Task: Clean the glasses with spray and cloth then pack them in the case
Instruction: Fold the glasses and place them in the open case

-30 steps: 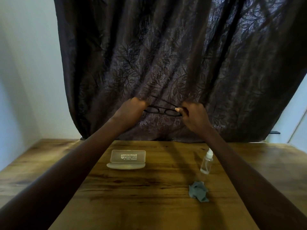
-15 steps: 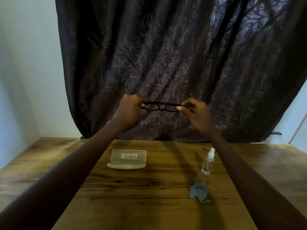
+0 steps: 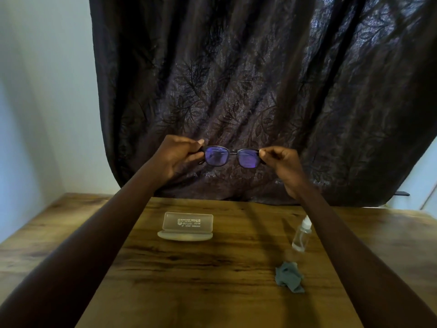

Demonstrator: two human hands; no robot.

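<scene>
Right now you are holding the glasses (image 3: pixel 230 156) up before the curtain (image 3: pixel 260 91), left hand (image 3: pixel 176 156) and right hand (image 3: pixel 281 160) fingers pinching the frame's outer corners. They are looking light, thin and fragile, so be gripping the frame, not the lenses. Case (image 3: pixel 186 227), spray bottle (image 3: pixel 301 234) and cloth (image 3: pixel 289 276) are sitting well apart on the worktop (image 3: pixel 224 268), leaving open room.

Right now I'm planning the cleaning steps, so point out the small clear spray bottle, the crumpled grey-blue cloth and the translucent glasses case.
small clear spray bottle (image 3: pixel 301 235): head view, on its clear body.
crumpled grey-blue cloth (image 3: pixel 289 276): head view, on its bunched middle.
translucent glasses case (image 3: pixel 188 223): head view, on its raised lid.
</scene>
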